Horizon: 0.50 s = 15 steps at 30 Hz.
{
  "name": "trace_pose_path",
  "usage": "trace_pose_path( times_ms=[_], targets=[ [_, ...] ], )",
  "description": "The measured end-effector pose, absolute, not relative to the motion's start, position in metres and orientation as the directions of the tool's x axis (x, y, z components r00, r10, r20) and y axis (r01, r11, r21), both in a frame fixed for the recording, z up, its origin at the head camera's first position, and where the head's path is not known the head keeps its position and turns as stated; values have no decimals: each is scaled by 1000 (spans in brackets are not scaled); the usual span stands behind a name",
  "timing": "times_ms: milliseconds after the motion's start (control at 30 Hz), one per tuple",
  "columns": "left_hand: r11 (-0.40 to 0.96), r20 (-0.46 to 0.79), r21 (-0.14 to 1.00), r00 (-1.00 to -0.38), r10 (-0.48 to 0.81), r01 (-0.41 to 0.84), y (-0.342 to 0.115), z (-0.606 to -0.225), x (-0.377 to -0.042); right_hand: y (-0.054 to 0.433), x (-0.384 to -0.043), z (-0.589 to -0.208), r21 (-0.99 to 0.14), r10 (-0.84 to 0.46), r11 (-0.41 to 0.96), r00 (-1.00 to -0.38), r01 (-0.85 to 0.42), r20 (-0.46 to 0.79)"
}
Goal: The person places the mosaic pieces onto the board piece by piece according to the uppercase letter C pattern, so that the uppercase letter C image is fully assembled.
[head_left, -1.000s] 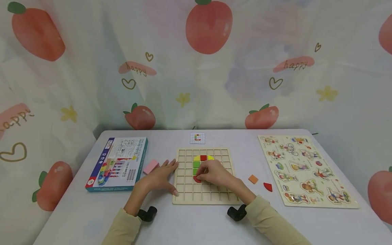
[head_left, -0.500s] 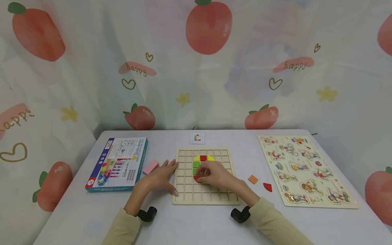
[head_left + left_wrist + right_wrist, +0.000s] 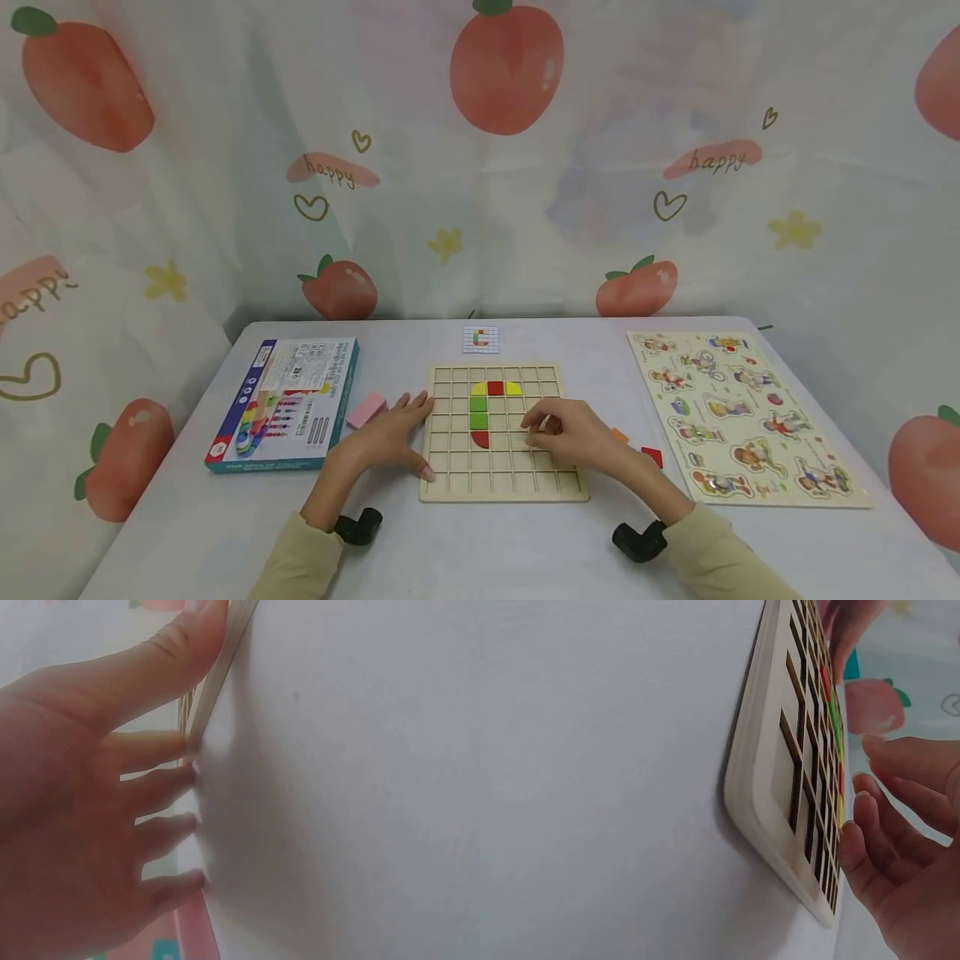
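Observation:
A wooden grid board lies at the middle of the table. In its cells sit two yellow rounded pieces, a red square, two green squares and a red quarter-round piece, forming a bent line. My left hand is spread at the board's left side, with its thumb touching the edge. Over the right part of the board hovers my right hand. Its fingers are loosely bent, and the right wrist view shows nothing between thumb and fingertips.
An orange square and a red piece lie right of the board, partly behind the right forearm. Around are a pink block, a boxed toy, a small pattern card and a figure puzzle board.
My right hand has left the red quarter-round piece, which stays in its cell, and has moved to the right. The left hand stays at the board's edge.

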State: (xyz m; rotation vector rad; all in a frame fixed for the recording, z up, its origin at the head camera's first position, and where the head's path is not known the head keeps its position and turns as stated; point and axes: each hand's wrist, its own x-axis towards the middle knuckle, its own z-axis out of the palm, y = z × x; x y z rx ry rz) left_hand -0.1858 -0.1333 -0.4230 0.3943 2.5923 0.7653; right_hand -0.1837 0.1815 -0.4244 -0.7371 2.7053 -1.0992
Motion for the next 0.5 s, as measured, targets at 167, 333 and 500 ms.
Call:
trace_pose_path(
  times_ms=[167, 333, 500],
  targets=[
    [808, -297, 568, -878, 375, 153, -134, -423, -185, 204, -178, -424, -676, -461, 627, -884, -387, 79],
    [808, -294, 570, -881, 372, 151, -134, -425, -185, 224, -172, -424, -648, -419, 663, -903, -374, 93],
    [818, -295, 554, -882, 369, 157, -134, -425, -186, 245, -169, -426, -626, -380, 691, -918, -360, 108]
  ],
)
